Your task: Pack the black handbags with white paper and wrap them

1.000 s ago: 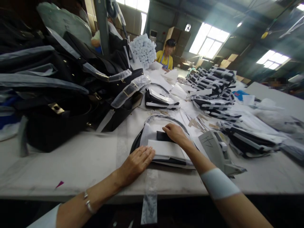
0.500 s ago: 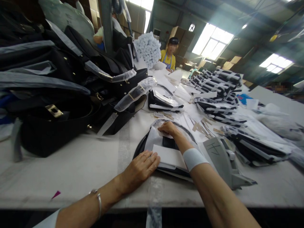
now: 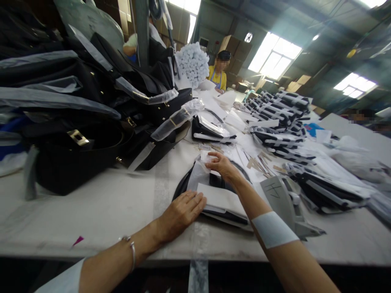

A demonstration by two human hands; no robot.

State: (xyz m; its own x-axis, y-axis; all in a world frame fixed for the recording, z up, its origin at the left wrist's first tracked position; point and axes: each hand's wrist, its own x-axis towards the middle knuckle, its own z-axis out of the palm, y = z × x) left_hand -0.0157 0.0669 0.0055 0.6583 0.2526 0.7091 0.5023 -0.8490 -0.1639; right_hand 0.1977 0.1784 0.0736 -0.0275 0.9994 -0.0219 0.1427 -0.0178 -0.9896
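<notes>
A black handbag (image 3: pixel 183 183) lies on the table in front of me, partly covered by translucent wrapping (image 3: pixel 197 176). A white rectangular sheet (image 3: pixel 222 200) rests on its near side. My left hand (image 3: pixel 183 211) lies flat on the bag's left part, its fingertips on the sheet's left edge. At the bag's far side, my right hand (image 3: pixel 224 166) is raised with fingers apart, close to a small translucent white piece (image 3: pixel 205 156) of wrapping. Contact between that piece and the fingertips is hard to make out. Behind my right forearm the curved handle (image 3: pixel 242 169) shows partly.
Black bags with wrapped straps (image 3: pixel 76 158) pile up on the left. To the right stand a grey tape dispenser (image 3: pixel 279 203) and wrapped black bags (image 3: pixel 330 189). Thin brown strips (image 3: pixel 259 162) and another bag (image 3: pixel 210 130) lie beyond. A person (image 3: pixel 218 73) works across the table.
My right hand has lifted slightly and its fingers have spread, while the small translucent piece now stands up beside them. My left hand stays on the sheet's edge.
</notes>
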